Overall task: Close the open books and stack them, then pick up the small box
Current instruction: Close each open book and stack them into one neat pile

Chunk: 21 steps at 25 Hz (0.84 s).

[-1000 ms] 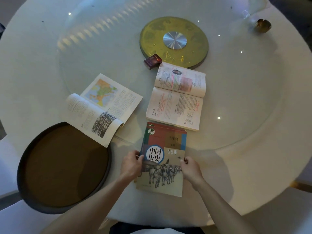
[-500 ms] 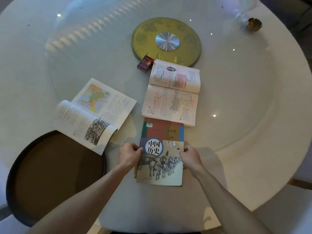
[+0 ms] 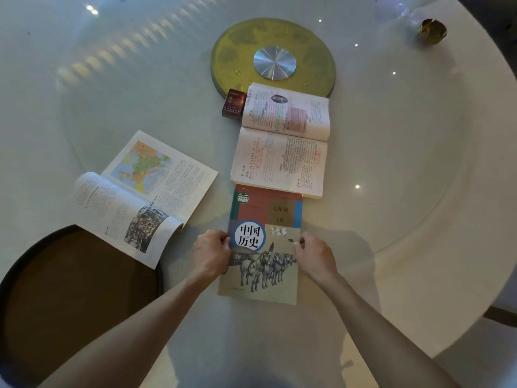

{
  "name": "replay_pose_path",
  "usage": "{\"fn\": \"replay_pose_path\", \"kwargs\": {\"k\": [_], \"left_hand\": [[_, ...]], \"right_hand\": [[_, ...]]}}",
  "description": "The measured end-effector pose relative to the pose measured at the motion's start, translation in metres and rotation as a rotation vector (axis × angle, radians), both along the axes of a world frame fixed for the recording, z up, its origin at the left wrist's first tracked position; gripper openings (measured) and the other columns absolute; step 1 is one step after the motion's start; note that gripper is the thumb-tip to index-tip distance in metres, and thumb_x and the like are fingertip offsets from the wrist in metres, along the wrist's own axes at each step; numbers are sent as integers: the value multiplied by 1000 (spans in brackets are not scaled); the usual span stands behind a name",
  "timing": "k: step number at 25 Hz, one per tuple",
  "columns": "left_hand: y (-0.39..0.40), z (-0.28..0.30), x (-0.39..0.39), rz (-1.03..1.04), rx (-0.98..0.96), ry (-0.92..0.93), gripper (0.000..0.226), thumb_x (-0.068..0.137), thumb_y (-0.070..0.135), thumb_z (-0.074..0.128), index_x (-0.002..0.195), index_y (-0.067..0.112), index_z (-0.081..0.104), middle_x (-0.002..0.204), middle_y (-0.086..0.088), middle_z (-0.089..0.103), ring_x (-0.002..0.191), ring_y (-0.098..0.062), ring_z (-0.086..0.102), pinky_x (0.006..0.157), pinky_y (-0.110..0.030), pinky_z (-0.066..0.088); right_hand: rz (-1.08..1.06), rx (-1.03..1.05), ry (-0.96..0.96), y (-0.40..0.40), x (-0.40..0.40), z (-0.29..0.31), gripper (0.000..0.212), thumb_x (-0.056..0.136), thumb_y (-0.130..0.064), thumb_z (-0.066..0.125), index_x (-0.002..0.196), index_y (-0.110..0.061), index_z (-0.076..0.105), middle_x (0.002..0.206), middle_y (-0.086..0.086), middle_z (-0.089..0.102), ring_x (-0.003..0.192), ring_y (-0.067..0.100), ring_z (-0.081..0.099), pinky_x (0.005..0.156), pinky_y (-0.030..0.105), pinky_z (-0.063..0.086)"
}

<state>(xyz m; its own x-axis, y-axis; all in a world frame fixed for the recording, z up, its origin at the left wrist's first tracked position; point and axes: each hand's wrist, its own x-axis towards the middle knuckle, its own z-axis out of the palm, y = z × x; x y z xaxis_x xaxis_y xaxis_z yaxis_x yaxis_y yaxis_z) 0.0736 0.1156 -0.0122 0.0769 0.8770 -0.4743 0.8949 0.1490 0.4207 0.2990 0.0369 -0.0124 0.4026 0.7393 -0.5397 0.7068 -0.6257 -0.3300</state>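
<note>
Both hands are curled on the closed history book (image 3: 263, 247) near the table's (image 3: 419, 219) front edge: left hand (image 3: 211, 254) pinching its left edge, right hand (image 3: 316, 257) its right edge, fingers bent, not flat. Glossy cover with horses. Two open books, one with a map (image 3: 145, 194) lying left, one marked in red (image 3: 282, 141) just behind. The small dark red box (image 3: 233, 104) touches that one's far left corner
</note>
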Motion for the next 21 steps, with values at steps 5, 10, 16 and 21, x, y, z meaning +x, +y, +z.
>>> {"fn": "replay_pose_path", "kwargs": {"k": [5,10,16,21], "left_hand": [[35,6,2,-21,58,-53,34,97,35,60,121,12,70,105,-4,78,78,-13,66,59,-23,50],[119,9,46,254,-1,-341,61,93,39,68,145,10,52,132,-8,65,115,-22,63,93,-35,52],[176,7,90,428,-159,-398,64,94,36,67,148,10,46,134,-7,62,100,-18,59,64,-21,44],[200,-3,102,506,-254,-465,26,93,33,70,103,10,66,94,-3,72,77,-16,70,57,-25,51]], "right_hand": [[-65,18,-40,32,26,13,35,102,-37,49,86,-12,67,83,5,71,77,28,67,71,37,54],[-507,253,333,122,89,5,43,97,-36,67,129,-9,61,120,6,68,107,25,69,96,49,59],[-643,265,406,177,126,-19,45,92,-31,73,126,-3,62,119,9,74,100,24,74,78,36,61],[-632,224,481,199,144,-17,36,95,-30,68,113,1,71,107,10,79,94,27,78,74,39,64]]}}
